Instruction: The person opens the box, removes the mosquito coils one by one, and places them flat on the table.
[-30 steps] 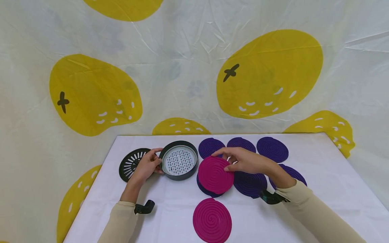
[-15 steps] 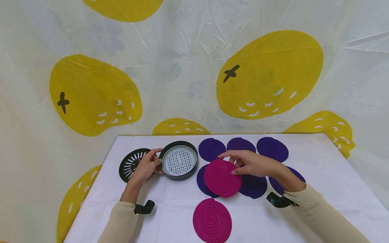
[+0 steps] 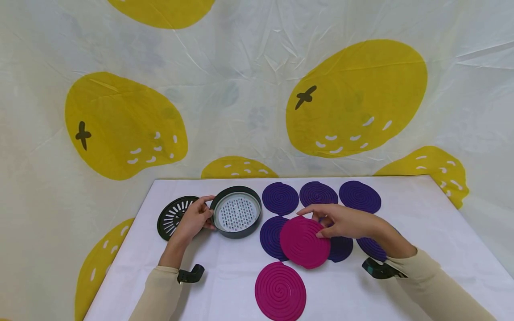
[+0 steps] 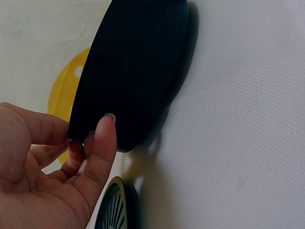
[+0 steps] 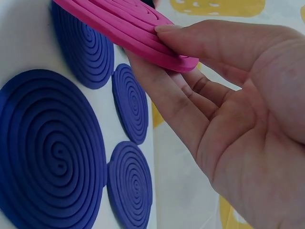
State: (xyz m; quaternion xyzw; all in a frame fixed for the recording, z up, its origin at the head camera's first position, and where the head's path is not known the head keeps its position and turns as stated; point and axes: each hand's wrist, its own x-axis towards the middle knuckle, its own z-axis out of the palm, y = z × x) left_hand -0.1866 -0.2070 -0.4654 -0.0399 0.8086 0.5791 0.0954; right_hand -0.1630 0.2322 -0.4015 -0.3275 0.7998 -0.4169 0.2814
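My right hand (image 3: 341, 221) pinches a pink spiral coaster (image 3: 304, 243) by its right edge, thumb on top and fingers beneath, above the purple coasters. In the right wrist view the pink coaster (image 5: 128, 28) is tilted, with blue-purple spiral coasters (image 5: 52, 148) lying below it. My left hand (image 3: 196, 218) holds the left rim of a round dark container (image 3: 237, 234) with a perforated grey inside. From the left wrist the container's dark outer wall (image 4: 128, 71) shows between thumb and fingers. A second pink coaster (image 3: 280, 290) lies flat near the front.
A black slotted disc (image 3: 170, 218) lies left of the container, partly behind my left hand. Several purple coasters (image 3: 280, 198) form two rows on the white table (image 3: 225, 285). A curtain with yellow fruit prints (image 3: 241, 111) hangs behind the table's back edge.
My right hand has moved right and slightly toward the front with the pink coaster, uncovering more of the purple coaster at the left. My left hand and the container have stayed in place.
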